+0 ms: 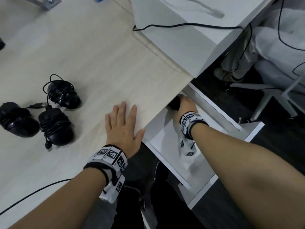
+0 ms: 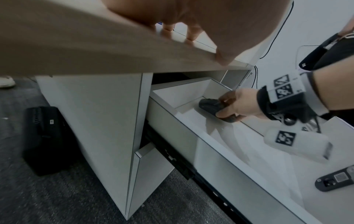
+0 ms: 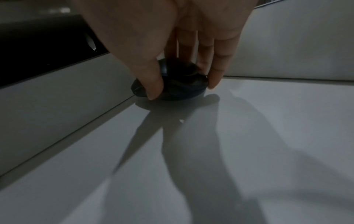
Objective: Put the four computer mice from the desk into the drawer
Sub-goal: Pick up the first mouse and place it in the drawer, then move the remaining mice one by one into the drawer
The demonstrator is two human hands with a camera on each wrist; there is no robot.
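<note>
Three black mice with cords wound round them lie on the desk's left: one [image 1: 63, 94] at the back, one [image 1: 16, 119] at the far left, one [image 1: 55, 126] in front. My left hand [image 1: 123, 128] rests flat on the desk [image 1: 92, 63] near its edge, fingers straight. My right hand [image 1: 184, 106] reaches into the open white drawer [image 1: 254, 129] and grips a fourth black mouse [image 2: 209, 106] [image 3: 172, 84] between thumb and fingers, close to the drawer's far left corner. The mouse sits at or just above the drawer floor [image 3: 249, 136].
A black cable [image 1: 189, 24] crosses a grey-white surface at the back right. Another cable [image 1: 33, 194] runs over the desk's front. A black case [image 2: 46, 139] stands on the carpet beside the cabinet. Chair legs [image 1: 264, 100] and a seated person's legs are at the right.
</note>
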